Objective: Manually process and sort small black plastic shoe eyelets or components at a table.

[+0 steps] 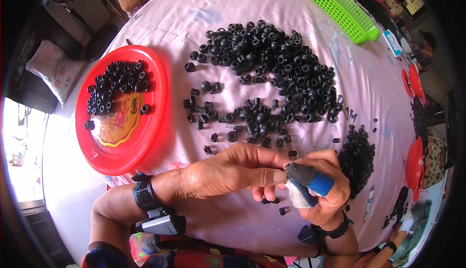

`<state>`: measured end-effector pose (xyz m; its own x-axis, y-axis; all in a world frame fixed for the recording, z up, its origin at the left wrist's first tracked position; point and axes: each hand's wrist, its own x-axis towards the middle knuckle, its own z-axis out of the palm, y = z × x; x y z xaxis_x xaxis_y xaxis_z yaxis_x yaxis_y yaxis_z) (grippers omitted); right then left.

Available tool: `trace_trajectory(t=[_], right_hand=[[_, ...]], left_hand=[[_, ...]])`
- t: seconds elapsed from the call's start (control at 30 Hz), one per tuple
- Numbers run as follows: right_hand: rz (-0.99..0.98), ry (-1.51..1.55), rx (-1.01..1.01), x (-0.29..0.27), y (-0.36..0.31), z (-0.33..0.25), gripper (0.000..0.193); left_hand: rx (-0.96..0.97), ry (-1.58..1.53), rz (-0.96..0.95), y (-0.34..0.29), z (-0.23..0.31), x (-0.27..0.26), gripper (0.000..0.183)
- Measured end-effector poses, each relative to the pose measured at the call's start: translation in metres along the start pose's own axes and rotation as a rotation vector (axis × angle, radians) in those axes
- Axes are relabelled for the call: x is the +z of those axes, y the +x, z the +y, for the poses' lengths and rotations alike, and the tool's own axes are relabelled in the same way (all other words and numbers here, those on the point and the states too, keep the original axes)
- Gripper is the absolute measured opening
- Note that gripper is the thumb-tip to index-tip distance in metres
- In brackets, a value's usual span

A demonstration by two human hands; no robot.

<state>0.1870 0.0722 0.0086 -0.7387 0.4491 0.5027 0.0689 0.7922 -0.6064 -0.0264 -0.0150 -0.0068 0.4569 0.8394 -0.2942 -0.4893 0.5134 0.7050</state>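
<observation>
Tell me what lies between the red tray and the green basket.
In the head view, a heap of black parts lies between tray and basket.

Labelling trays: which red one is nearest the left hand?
The large round red tray at the picture's left, bearing black parts; the other red ones sit toward the right edge.

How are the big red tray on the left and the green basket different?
The red tray is round, but the green basket is long and narrow. The red tray has a yellow picture inside; the green basket has little holes in its sides. Both rest on the pink cloth.
</observation>
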Motion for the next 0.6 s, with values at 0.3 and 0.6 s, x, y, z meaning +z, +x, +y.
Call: trace_trajectory(t=[0.3,0.6], right_hand=[[-0.068,0.045,0.002,-0.0054,0.0016,0.0000,0.038],[-0.079,-0.041,0.009,-0.0078,0.0077,-0.0024,0.039]], left_hand=[[-0.005,0.087,0.001,-0.0006,0.0059,0.0021,0.034],[0.025,0.079,0.060,-0.0030,0.0039,0.0027,0.026]])
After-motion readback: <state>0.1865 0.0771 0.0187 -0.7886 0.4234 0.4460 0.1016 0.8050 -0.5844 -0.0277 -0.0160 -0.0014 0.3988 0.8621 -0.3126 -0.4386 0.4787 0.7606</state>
